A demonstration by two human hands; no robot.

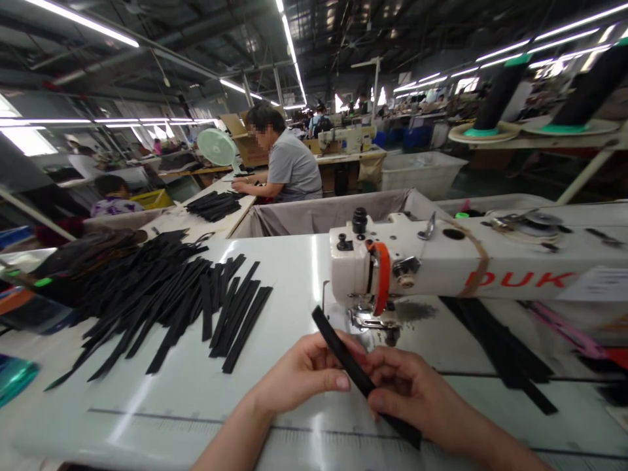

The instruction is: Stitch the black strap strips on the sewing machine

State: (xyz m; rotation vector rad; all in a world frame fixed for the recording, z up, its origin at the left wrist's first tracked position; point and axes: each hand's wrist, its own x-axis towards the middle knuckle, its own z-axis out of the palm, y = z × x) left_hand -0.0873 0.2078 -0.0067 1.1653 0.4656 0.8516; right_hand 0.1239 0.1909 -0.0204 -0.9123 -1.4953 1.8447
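Observation:
Both hands grip one black fabric strip (354, 371), tilted from upper left to lower right in front of the sewing machine (407, 261). My left hand (307, 373) is closed around its upper part, thumb laid along the near side. Lower down, my right hand (412, 389) pinches the same strip between thumb and fingers. Just behind the strip's upper end are the machine's presser foot and needle plate (375, 324). To the left, a large heap of black strips (161, 301) spreads across the white worktable (289, 281).
More black strips (500, 340) lie under the machine arm, beside pink-handled scissors (569, 330). Thread cones (500, 98) stand at upper right. A cloth-lined bin (333, 212) adjoins the table's far edge. Beyond it, a co-worker (289, 154) sits at another table near a green fan (216, 147).

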